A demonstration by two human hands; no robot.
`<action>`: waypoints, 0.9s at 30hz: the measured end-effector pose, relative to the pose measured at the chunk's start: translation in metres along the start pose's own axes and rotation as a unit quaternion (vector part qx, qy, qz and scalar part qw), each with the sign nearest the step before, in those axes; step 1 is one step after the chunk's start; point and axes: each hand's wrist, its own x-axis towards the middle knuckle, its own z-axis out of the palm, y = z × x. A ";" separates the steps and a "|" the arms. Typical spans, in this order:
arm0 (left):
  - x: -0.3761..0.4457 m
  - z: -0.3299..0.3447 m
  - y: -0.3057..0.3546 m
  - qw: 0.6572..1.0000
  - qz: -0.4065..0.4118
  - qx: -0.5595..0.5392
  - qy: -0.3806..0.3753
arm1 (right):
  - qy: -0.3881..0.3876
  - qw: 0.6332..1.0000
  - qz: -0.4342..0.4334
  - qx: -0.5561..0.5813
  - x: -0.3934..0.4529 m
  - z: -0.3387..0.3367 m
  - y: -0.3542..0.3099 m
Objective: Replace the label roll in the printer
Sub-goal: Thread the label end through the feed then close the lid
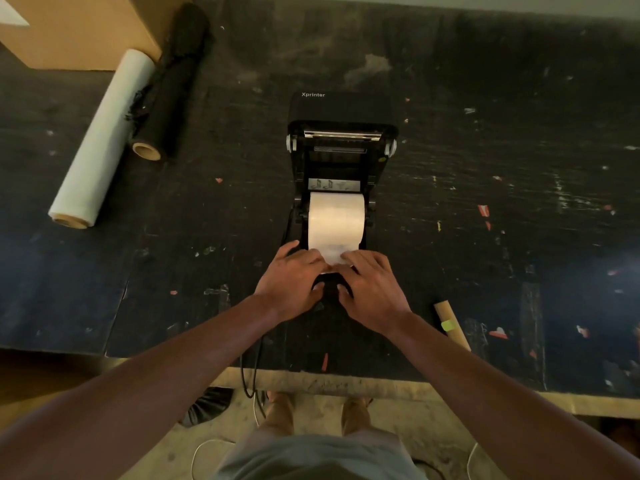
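A black label printer (341, 109) stands in the middle of the dark table with its lid swung open and back. A white label roll (336, 220) sits in its bay. The loose end of the labels (333, 256) runs toward me over the printer's front edge. My left hand (291, 282) and my right hand (372, 289) rest side by side on that front edge. The fingertips of both press on the label end, thumbs below it. The front of the printer is hidden under my hands.
A white film roll (102, 140) and a black film roll (173, 84) lie at the far left beside a cardboard box (83, 29). A cardboard tube (452, 325) lies near the table's front edge at right. Cables (251, 372) hang over the edge below the printer.
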 end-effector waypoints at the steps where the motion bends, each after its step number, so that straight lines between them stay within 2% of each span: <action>1: -0.001 0.000 0.000 1.000 -0.001 0.000 0.001 | -0.005 1.000 0.001 0.000 -0.005 0.003 -0.002; 5: -0.004 0.002 0.003 1.000 0.003 -0.008 -0.001 | -0.076 0.997 0.012 -0.017 -0.020 0.016 -0.014; 8: -0.006 0.003 0.004 1.000 0.010 -0.005 -0.014 | -0.100 0.994 0.022 -0.038 -0.022 0.018 -0.022; 21: -0.011 0.004 0.007 0.998 0.014 0.039 -0.048 | -0.082 0.996 0.031 -0.006 -0.022 0.018 -0.029; 27: -0.011 0.001 0.010 0.996 -0.001 0.075 -0.050 | -0.088 0.995 0.042 -0.010 -0.020 0.019 -0.055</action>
